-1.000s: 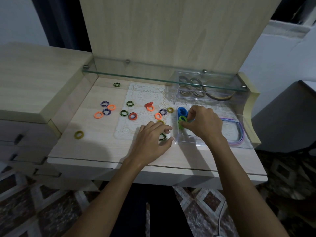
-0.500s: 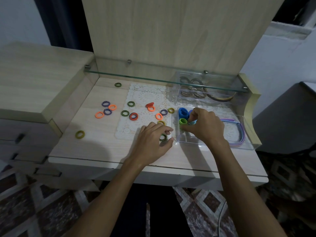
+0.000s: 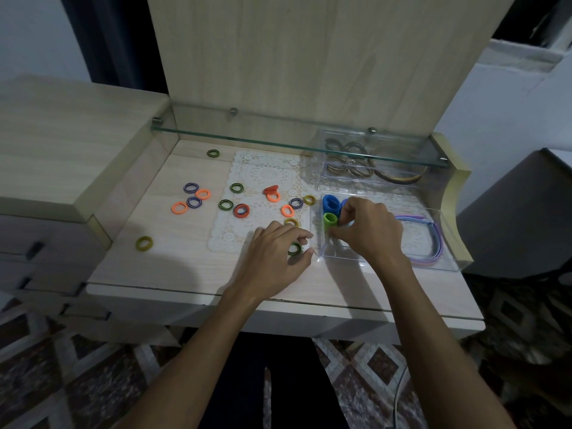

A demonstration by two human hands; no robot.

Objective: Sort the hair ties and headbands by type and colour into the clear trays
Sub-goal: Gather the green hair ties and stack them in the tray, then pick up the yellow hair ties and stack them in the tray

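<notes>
Where a pale wood cabinet (image 3: 62, 134) flanks its left edge, the worktop (image 3: 173, 267) carries an olive hair tie (image 3: 144, 243) near the front left corner, then orange, purple and green-striped loose hair ties (image 3: 198, 199) scattered toward a white lace mat (image 3: 263, 178). The left hand (image 3: 272, 258) rests at mid-front, its fingers curled round a green-striped tie (image 3: 294, 248). The right hand (image 3: 368, 230) reaches into the near clear tray (image 3: 445, 239) by the right edge, fingers pinching among green and blue ties (image 3: 330, 209); what they pinch is hidden. Pastel headbands (image 3: 433, 243) lie in that tray. A glass shelf (image 3: 278, 139) spans the back edge.
</notes>
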